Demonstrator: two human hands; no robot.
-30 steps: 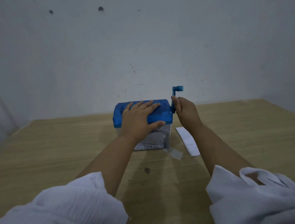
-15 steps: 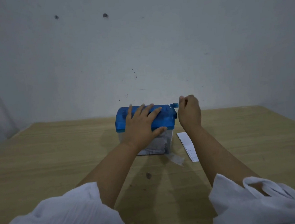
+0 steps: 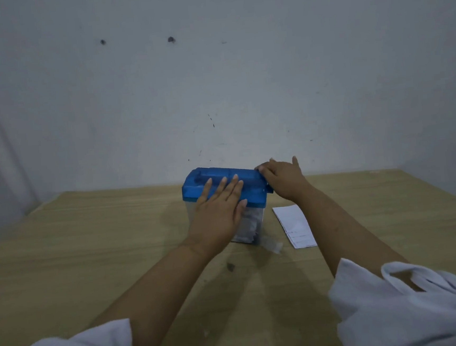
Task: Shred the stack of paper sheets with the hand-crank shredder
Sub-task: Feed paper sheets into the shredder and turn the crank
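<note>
Right now you are in the cranking step, so steadiness matters most. Your left hand [image 3: 219, 212] lies flat on the blue lid of the shredder [image 3: 252, 198], fingers straight and slightly spread, thumb down over the front edge. Press straight down with that palm so the light box does not rock or slide on the table [image 3: 89, 240] as you turn.

Your right hand [image 3: 285, 179] sits at the shredder's right end, fingers curled over the crank [image 3: 269, 190]. Only a bit of the blue arm shows below the hand and the knob is hidden, so I cannot tell how firmly you hold it. Turn in smooth, full circles rather than jerks, and I judge it wise to ease off if the crank stiffens, since forcing it could jam the cutters.

The shredder stands at the far middle of the table, near the wall. Its clear bin [image 3: 249, 226] under the lid looks partly filled with pale shreds. Just to the shredder's right, lying flat and apart from it, a white paper sheet [image 3: 295, 226] with faint print waits. Whether there is more than one sheet I cannot tell. A small pale scrap [image 3: 272, 244] lies at the shredder's front right corner.
</note>
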